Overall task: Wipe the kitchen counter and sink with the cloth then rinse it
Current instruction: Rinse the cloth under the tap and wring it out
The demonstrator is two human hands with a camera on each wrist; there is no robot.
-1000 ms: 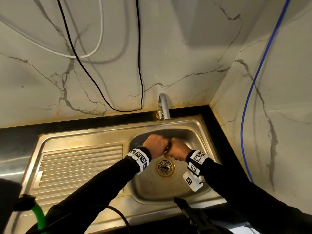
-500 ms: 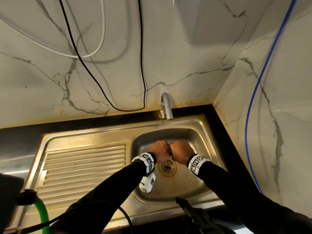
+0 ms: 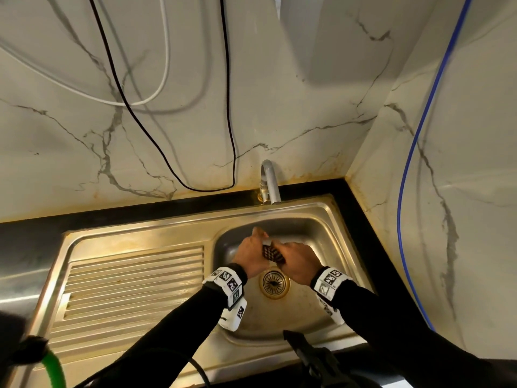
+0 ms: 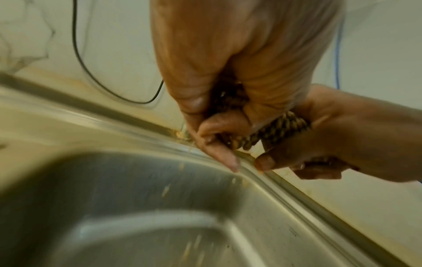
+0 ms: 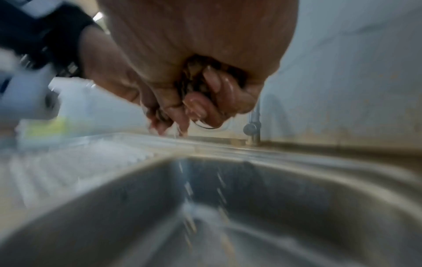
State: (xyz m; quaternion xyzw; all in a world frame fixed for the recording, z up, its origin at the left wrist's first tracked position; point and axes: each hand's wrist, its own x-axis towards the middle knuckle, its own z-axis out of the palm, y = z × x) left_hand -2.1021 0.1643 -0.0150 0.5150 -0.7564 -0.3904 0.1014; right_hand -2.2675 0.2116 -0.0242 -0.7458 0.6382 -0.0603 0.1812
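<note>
Both my hands hold a dark brown patterned cloth [image 3: 272, 254] above the steel sink basin [image 3: 316, 233], over the drain [image 3: 274, 283]. My left hand [image 3: 250, 257] grips one end and my right hand [image 3: 298, 261] grips the other, with a short twisted stretch showing between them. From the left wrist the cloth [image 4: 276, 130] looks rolled tight, my left hand [image 4: 228, 101] curled round it. Drops fall from it into the basin [image 5: 251, 198]; my right hand [image 5: 200, 101] is a wet fist round the cloth [image 5: 194, 75].
The tap [image 3: 270, 182] stands at the back rim of the sink. A ribbed drainboard [image 3: 134, 287] lies to the left, black counter [image 3: 361, 219] round the sink, marble walls behind and right. A black cable [image 3: 207, 189] hangs low near the tap. A green hose [image 3: 54, 368] is at bottom left.
My fists have turned against each other and drawn slightly apart, so more of the twisted cloth shows between them. The view has tilted down a little.
</note>
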